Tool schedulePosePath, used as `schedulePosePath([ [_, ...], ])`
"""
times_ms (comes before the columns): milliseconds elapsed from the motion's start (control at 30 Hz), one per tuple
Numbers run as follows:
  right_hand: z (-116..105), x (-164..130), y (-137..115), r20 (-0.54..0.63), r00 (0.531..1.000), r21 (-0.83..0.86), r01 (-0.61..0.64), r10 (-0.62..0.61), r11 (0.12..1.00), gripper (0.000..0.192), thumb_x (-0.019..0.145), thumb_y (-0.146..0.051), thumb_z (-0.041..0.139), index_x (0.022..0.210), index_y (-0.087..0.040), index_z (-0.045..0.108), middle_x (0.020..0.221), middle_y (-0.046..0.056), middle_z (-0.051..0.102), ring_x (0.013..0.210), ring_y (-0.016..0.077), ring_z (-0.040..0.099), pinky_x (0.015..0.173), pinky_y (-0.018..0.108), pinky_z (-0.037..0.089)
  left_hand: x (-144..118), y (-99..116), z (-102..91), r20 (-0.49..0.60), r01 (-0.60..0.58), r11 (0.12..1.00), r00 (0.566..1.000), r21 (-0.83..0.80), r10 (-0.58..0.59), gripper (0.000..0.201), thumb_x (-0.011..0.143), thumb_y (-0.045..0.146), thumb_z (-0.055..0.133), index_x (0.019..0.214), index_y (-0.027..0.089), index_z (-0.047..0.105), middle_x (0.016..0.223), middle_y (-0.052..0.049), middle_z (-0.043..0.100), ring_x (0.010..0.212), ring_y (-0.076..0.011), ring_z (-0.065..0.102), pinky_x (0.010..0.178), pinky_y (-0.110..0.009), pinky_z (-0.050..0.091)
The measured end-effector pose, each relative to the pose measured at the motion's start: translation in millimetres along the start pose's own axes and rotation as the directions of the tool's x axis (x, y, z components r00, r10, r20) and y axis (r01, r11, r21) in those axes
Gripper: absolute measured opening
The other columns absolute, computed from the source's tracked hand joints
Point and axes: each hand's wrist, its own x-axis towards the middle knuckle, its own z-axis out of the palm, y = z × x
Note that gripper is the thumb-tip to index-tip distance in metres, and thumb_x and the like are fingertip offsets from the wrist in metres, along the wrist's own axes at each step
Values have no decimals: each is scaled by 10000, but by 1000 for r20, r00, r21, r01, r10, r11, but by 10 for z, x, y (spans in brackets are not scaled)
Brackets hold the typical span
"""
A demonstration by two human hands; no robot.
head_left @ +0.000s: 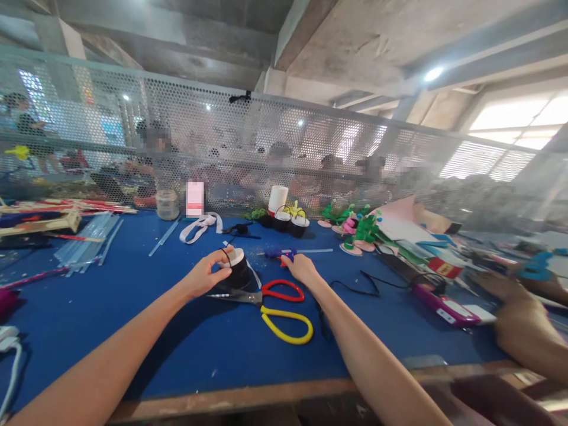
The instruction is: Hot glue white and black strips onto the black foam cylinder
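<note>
My left hand (212,272) is closed round a small black cup with a white rim (237,273), which has a thin dark loop at its top. The blue glue gun (279,253), lying low over the table with its nozzle to the left, is in my right hand (300,269). A clear glue stick (319,250) sticks out of its back end. Between my forearms lie open scissors (261,297) with one red and one yellow handle loop, blades next to the cup. A white ribbon strip (254,275) shows behind the cup.
Clear glue sticks (86,242) lie left on the blue table (177,349). White ribbon (202,228), small black cups (299,225) and green figures (366,231) stand farther back. A purple power strip (446,305) lies right, near another person's arm (528,331). Perforated mesh (248,136) bounds the back.
</note>
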Motion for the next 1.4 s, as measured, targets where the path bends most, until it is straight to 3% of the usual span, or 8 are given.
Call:
schedulePosePath([
  [100, -47, -59, -38, -74, 997, -115, -10, 1, 993, 277, 745, -350, 518, 686, -112, 646, 905, 212, 600, 954, 306, 526, 764, 384, 377, 6, -12, -1, -10, -20, 1000, 1000, 12, 20, 186, 650, 332, 525, 656, 195, 398, 1284, -152, 435, 1185, -283, 385, 978, -416, 255],
  [167, -92, -144, -136, -142, 980, -161, 114, -137, 980, 265, 758, -346, 511, 756, -123, 654, 967, 192, 573, 974, 292, 502, 785, 393, 370, 9, -28, -4, -14, -42, 999, 999, 22, 42, 177, 662, 323, 523, 659, 196, 400, 1282, -149, 438, 1191, -280, 378, 982, -415, 253],
  [300, -135, -379, -508, -190, 776, 39, 618, -602, 785, 236, 814, -290, 448, 807, -153, 640, 929, 99, 585, 900, 173, 515, 807, 303, 382, 5, -51, -3, 4, -112, 993, 994, 26, 112, 155, 692, 323, 513, 670, 196, 429, 1233, -127, 490, 1206, -261, 360, 988, -383, 265],
  [400, -69, -507, -811, -107, 669, 53, 742, -735, 668, 223, 798, -315, 479, 774, -165, 643, 998, 83, 568, 978, 183, 472, 852, 332, 352, 3, -54, 9, -16, -143, 988, 989, 52, 144, 153, 684, 333, 528, 737, 192, 506, 1177, -99, 531, 1168, -252, 400, 977, -359, 294],
  [600, 113, -493, -1063, 123, 719, 78, 680, -684, 729, 219, 706, -306, 586, 560, -145, 612, 932, 93, 584, 962, 206, 493, 810, 335, 372, 20, -60, 22, -41, -123, 989, 991, 79, 126, 335, 656, 380, 549, 923, 179, 571, 1164, -82, 535, 1126, -252, 430, 986, -349, 296],
  [800, 13, -451, -929, -38, 777, 406, 587, -628, 701, 122, 691, -192, 550, 576, -152, 554, 923, 63, 608, 877, 143, 551, 799, 286, 388, 21, -101, 7, -59, -123, 989, 990, 88, 128, 192, 663, 375, 539, 691, 185, 527, 1190, -94, 524, 1109, -245, 450, 960, -340, 311],
  [1067, 24, -423, -633, -84, 902, 647, 373, -424, 665, 190, 663, -329, 533, 660, -139, 531, 898, 78, 620, 753, 132, 559, 669, 248, 421, 13, -85, -33, -21, -46, 999, 999, -24, 46, 234, 669, 400, 569, 727, 176, 535, 1246, -97, 491, 1156, -271, 415, 989, -402, 267],
  [1400, 75, -430, -546, -126, 897, 653, 397, -424, 645, 233, 684, -374, 525, 695, -144, 552, 734, 34, 608, 672, 130, 532, 603, 243, 406, -30, 83, -37, 95, 18, 968, 995, -249, 6, 243, 663, 393, 606, 700, 165, 529, 1265, -108, 471, 1200, -268, 365, 1000, -404, 253],
])
